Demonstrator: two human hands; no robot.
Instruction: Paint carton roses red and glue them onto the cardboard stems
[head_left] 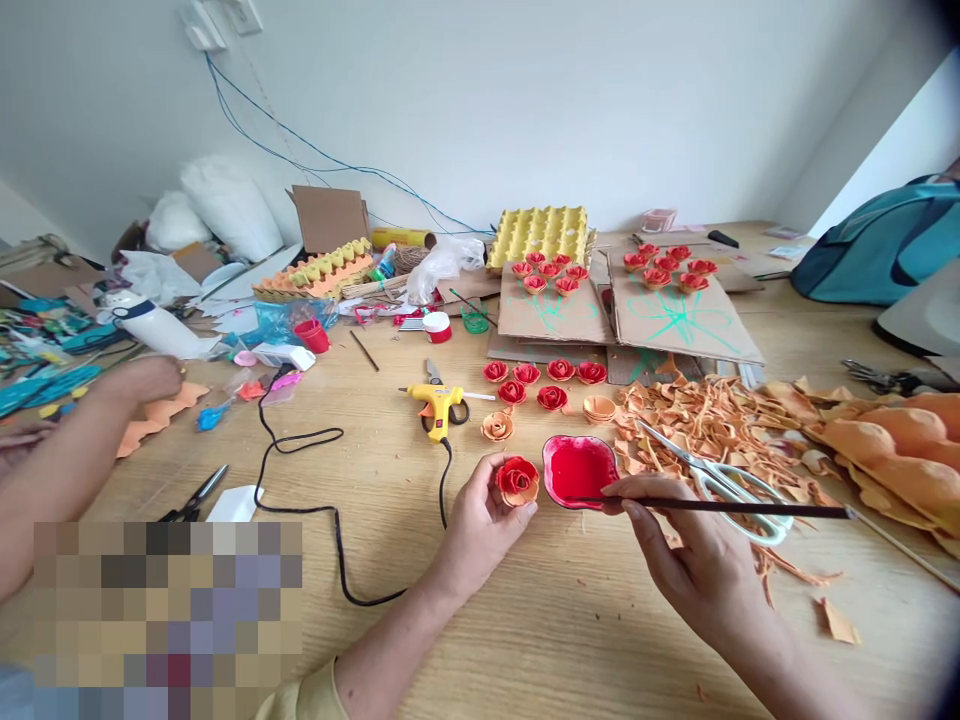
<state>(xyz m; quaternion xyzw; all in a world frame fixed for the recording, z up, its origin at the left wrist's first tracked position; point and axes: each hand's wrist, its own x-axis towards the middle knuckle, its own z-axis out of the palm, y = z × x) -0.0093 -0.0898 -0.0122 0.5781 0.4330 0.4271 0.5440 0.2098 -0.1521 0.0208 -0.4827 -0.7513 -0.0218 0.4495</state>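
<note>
Head view: one rose part red, loaded bowl and brush beside it

At the lower centre of the frame, the person's left hand (484,515) holds a rose-shaped flower of layered, pulp-like petals (517,482), fingers and thumb closed around its base. Red covers the heart and much of the upper part, while orange shows along the lower right edge; I judge this piece well begun but unfinished. Just right of it, the right hand (694,550) pinches a thin, dark-handled paintbrush (735,507), whose far end lies in a small, wavy-rimmed bowl (550,462) of bright red paint (581,468). Whether the fingers touch the bowl's rim, I cannot tell.

Near the middle of the frame, six red roses (560,370) sit loosely grouped on the pale wooden table (570,640); from this angle they look fully coloured. Farther up and right, two brown cardboard panels with green painted lines (517,325) each carry a cluster of red roses (665,263), probably the furthest along; whether those are fixed down does not show.

Left to colour, by the look of it, are the rest of the held flower and a plain orange rose (498,427) above it. An orange, cup-shaped pulp piece (599,408) to the right also appears bare of red.
</note>
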